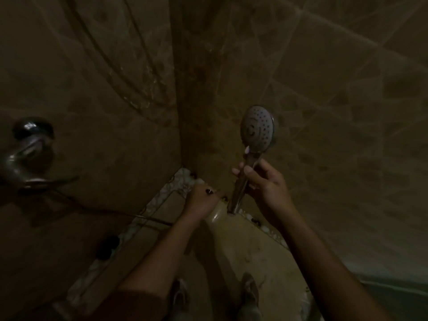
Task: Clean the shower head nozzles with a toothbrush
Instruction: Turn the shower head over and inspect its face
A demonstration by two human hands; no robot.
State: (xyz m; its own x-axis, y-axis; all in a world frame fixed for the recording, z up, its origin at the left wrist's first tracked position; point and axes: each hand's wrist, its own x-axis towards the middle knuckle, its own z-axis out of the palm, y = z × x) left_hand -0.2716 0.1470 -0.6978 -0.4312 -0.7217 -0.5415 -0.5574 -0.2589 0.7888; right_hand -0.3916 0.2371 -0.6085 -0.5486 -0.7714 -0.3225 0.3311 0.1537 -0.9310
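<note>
The shower head is round and grey, and its dotted nozzle face is turned toward me, in front of the right-hand tiled wall. My right hand is wrapped around its chrome handle just below the head and holds it upright. My left hand is lower, down at the floor corner, with its fingers curled. I cannot tell whether it holds anything. No toothbrush is clearly visible in this dim light.
Brown tiled walls meet in a corner straight ahead. A chrome tap sticks out of the left wall, and the hose runs low along it. A dark drain sits by the pebble border. My feet stand on the wet floor.
</note>
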